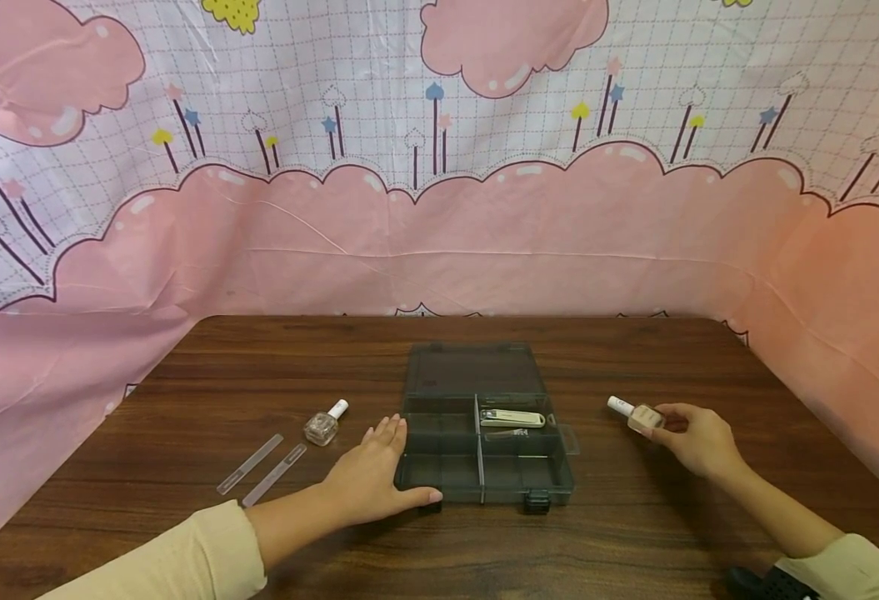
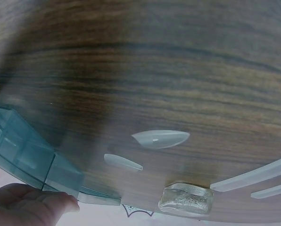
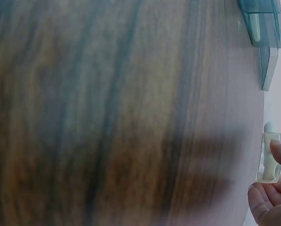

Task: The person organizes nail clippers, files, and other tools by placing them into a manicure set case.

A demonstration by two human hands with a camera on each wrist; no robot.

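Note:
A smoky translucent storage box [image 1: 478,468] lies on the table with its lid [image 1: 475,368] folded back. My left hand [image 1: 372,477] rests at the box's left side, fingers straight along it and thumb at the front edge. Out to the right, my right hand [image 1: 697,437] pinches a nail polish bottle [image 1: 645,418] with a white cap between thumb and fingers. The right wrist view shows this bottle [image 3: 268,160] with pale contents. Inside the back right compartment is a nail clipper [image 1: 512,418]; something small below it is unclear.
Left of the box lies a glittery nail polish bottle [image 1: 322,427] with a white cap, on its side. Two slim translucent strips [image 1: 250,463] are nearer the left edge of the wooden table [image 1: 297,350]. A patterned pink cloth [image 1: 484,225] hangs behind and beside the table.

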